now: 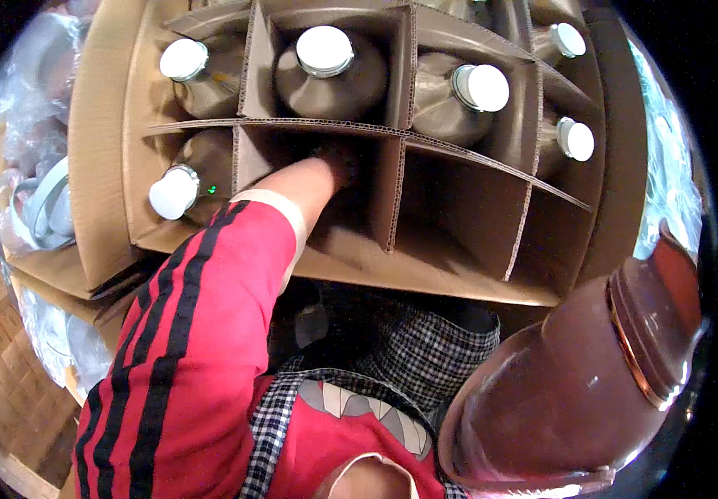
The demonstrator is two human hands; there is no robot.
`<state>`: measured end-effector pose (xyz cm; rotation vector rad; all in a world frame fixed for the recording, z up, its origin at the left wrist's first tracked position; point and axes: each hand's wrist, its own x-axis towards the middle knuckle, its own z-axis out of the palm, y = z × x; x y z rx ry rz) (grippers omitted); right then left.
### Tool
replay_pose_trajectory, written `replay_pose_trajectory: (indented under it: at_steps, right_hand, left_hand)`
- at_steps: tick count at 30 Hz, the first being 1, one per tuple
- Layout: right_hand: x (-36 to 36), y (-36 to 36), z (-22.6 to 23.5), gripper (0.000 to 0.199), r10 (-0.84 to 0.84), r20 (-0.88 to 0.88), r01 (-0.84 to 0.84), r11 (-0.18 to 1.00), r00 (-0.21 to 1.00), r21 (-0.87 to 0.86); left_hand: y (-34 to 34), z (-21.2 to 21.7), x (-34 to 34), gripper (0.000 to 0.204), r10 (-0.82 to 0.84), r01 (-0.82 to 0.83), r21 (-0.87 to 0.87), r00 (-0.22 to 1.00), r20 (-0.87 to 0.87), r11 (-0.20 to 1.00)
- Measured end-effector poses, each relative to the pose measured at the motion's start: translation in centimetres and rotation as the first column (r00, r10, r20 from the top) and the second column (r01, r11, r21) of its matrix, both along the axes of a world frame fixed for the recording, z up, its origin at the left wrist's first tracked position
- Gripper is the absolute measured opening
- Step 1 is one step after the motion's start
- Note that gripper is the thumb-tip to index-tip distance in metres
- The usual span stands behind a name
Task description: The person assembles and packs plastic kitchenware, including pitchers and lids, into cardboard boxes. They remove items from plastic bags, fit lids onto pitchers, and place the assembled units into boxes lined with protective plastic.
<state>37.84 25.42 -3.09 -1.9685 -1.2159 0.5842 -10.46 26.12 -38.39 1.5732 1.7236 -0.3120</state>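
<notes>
My left arm, in a red sleeve with black stripes (pixel 201 274), reaches down into a front compartment of a divided cardboard box (pixel 359 264). My left hand (pixel 340 163) is sunk in the shadow there; its fingers and anything they touch are hidden. Just behind that compartment, a clear plastic bottle with a white cap (pixel 324 51) stands in its own cell. Left of my wrist, another white-capped bottle (pixel 177 190) leans in the corner cell. A large glossy reddish-brown object (pixel 554 399), rounded with a ringed upper end, fills the lower right; its kind is unclear. My right hand is out of view.
More white-capped bottles, including one at right (pixel 482 90), stand among the cardboard dividers (pixel 396 187). Clear plastic wrap (pixel 34 125) bulges at the left, and pale bluish wrap (pixel 671 166) at the right. My checked apron (pixel 438 345) lies close below the box's front edge.
</notes>
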Motion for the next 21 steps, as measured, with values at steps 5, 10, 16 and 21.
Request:
replay_pose_trajectory:
  at_steps: [5, 10, 16, 21]
  right_hand:
    - [0.3, -0.5, 0.6, 0.057, 0.07, -0.079, -0.067, 0.997, 0.994, 0.031]
    - [-1.6, -1.5, 1.7, 0.057, 0.186, -0.198, -0.177, 0.982, 0.962, 0.065]
    - [-2.6, -4.0, 1.7, 0.057, 0.526, -0.293, -0.513, 0.849, 0.799, 0.126]
    - [-5.5, -6.4, 3.2, 0.067, 0.78, 0.129, -0.79, 0.595, 0.612, 0.15]
  left_hand:
    - [2.9, 7.3, 2.0, 0.028, -0.365, 0.301, -0.385, 0.925, -0.104, 0.873]
    - [-4.3, 29.0, -0.3, 0.048, 0.212, -0.216, 0.329, 0.976, 0.048, 0.919]
    - [-13.8, 33.2, 2.2, 0.048, 0.183, -0.987, 0.144, 0.13, 0.974, -0.065]
    - [-20.7, 38.5, 7.4, 0.073, 0.116, -0.71, 0.699, 0.69, 0.714, -0.082]
